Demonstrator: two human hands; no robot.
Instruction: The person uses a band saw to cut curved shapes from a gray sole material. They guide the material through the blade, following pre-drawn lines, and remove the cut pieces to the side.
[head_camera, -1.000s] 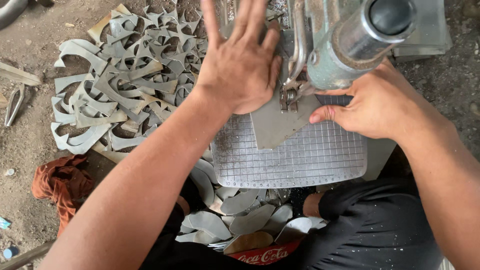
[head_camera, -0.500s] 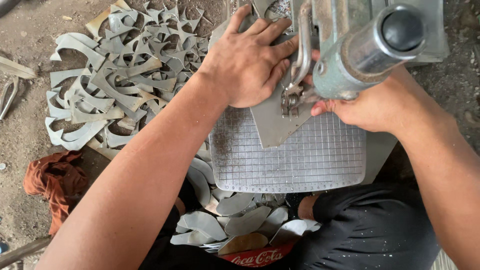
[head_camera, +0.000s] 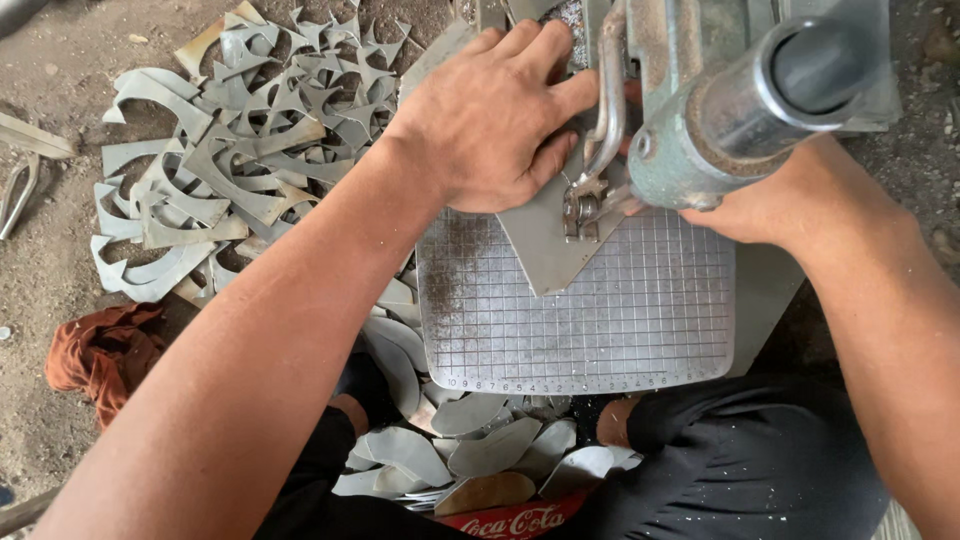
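Note:
My left hand (head_camera: 490, 120) lies flat on a grey metal sheet piece (head_camera: 545, 255), fingers pointing right toward the machine's presser foot (head_camera: 580, 200). The sheet rests on a gridded metal plate (head_camera: 600, 340) under a grey-green machine head (head_camera: 720, 110). My right hand (head_camera: 775, 210) comes in from the right. It holds the sheet's right side beside the foot, and its fingertips are hidden behind the machine's round barrel.
A heap of curved grey metal offcuts (head_camera: 220, 160) covers the dirt floor at the left. Several rounded cut pieces (head_camera: 470, 450) lie below the plate near my lap. An orange cloth (head_camera: 100, 350) sits at lower left, and a metal tool (head_camera: 20, 190) at the left edge.
My left hand, raised with fingers spread a second ago, has come down flat onto the sheet. The sheet has shifted a little under the foot. My right hand has stayed in place.

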